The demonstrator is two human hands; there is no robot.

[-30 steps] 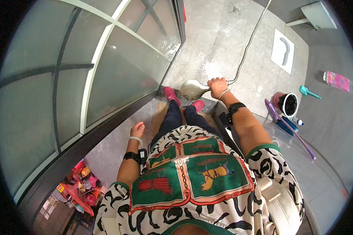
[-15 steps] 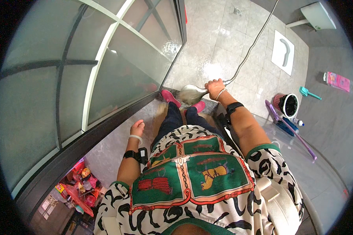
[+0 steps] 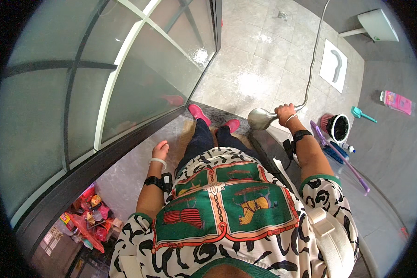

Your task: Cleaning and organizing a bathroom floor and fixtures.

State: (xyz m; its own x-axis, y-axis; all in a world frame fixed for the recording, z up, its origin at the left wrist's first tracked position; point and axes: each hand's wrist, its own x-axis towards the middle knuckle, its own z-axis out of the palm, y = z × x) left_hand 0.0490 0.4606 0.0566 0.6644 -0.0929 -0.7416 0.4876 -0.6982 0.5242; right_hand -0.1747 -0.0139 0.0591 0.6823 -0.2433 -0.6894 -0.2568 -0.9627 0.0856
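Note:
In my right hand (image 3: 285, 114) is the handle of a silver shower head (image 3: 260, 119), fingers wrapped round it. The round head points left, a little beyond my pink shoes. From the handle a metal hose (image 3: 312, 69) runs away across the tiled floor and up to the far edge of the picture. My left hand (image 3: 161, 151) hangs low at my left side with its fingers loosely curled, and nothing shows in it. Beside it stands the framed frosted glass door (image 3: 143, 78).
Wet tiles (image 3: 245, 83) stretch ahead, with a squat toilet (image 3: 333, 65) at the far right. A black-lined bin (image 3: 341, 128), a purple-handled mop (image 3: 352, 169) and a teal brush (image 3: 363, 114) stand at the right. Red and pink packages (image 3: 90, 217) lie at lower left.
My right hand has swung the shower head to the right and slightly nearer, off from in front of my shoes. The hose has shifted along with it. My left hand has barely moved.

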